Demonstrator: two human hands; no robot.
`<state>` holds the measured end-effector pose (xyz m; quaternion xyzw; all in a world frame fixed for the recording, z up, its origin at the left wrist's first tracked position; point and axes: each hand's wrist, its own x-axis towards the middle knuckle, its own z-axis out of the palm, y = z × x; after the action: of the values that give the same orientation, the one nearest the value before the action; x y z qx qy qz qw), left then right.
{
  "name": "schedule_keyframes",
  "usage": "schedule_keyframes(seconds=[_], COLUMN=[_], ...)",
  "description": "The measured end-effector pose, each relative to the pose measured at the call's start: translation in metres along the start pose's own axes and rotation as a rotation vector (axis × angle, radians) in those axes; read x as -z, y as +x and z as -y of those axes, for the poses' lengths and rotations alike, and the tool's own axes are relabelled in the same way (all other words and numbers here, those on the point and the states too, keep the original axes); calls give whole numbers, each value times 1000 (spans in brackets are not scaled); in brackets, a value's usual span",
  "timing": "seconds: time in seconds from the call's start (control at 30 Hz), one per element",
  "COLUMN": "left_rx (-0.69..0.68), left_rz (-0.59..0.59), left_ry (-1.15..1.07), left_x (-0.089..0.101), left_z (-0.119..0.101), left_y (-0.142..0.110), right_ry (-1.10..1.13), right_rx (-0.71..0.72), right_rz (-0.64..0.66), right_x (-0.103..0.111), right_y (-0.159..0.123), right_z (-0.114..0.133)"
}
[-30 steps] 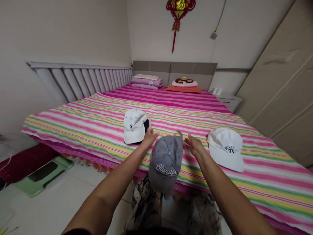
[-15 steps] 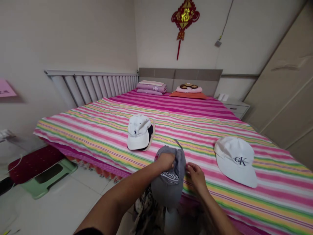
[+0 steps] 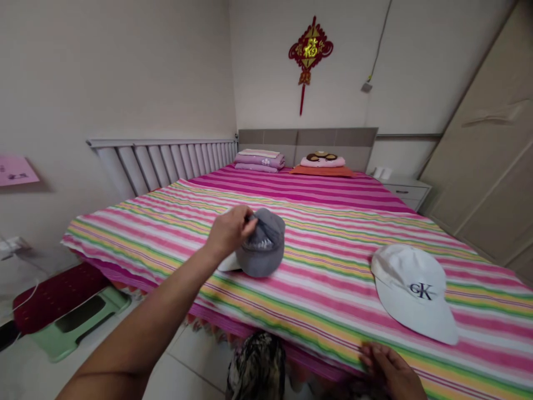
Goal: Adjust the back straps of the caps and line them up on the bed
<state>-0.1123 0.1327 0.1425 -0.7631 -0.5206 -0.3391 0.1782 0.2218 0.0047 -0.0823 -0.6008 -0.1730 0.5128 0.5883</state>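
Observation:
My left hand (image 3: 234, 229) grips the top of a grey baseball cap (image 3: 263, 253), its brim pointing toward me. Behind it, a white cap (image 3: 228, 263) is mostly covered by my hand and the grey one; whether the two touch I cannot tell. At the bed's front edge, my right hand (image 3: 391, 366) holds nothing, its fingers loosely apart. Further right lies a white cap with dark "CK" letters (image 3: 412, 291) on the striped sheet (image 3: 325, 303), nearest to my right hand.
Folded bedding (image 3: 260, 161) and a pink pillow (image 3: 322, 161) lie by the headboard (image 3: 333, 139). A white radiator (image 3: 166, 161) runs along the left wall. On the floor at left stands a green stool (image 3: 79, 325) with a dark red cover. A bedside cabinet (image 3: 406, 191) stands at the right.
My left hand has carried the grey cap forward and left, from the bed's front edge to the white cap. My right hand has moved away from the grey cap, toward the lower right.

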Motion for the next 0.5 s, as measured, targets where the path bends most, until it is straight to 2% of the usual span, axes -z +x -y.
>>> schedule_keyframes(seconds=[0.07,0.13,0.23,0.3,0.37,0.43,0.5], left_rx=[4,21,72,122,186,248,302], left_rz=[-71,-84,-68,-24,69,207,334], left_ry=[71,119,155,166,169,153,116], left_x=[16,26,25,14,-5,-31,-60], left_z=[12,25,45,61,77,90,96], left_y=[30,60,94,106,105,92,69], right_ry=[-6,-13,-5,-6,-21,-49,-66], right_rx=[-17,-25,-33,-35,-32,-11,11], right_rz=[9,28,27,1,-26,-37,-35], right_x=[2,5,10,13,15,15,14], right_y=[0,1,6,10,11,9,4], right_z=[-3,-6,-13,-18,-21,-16,-4])
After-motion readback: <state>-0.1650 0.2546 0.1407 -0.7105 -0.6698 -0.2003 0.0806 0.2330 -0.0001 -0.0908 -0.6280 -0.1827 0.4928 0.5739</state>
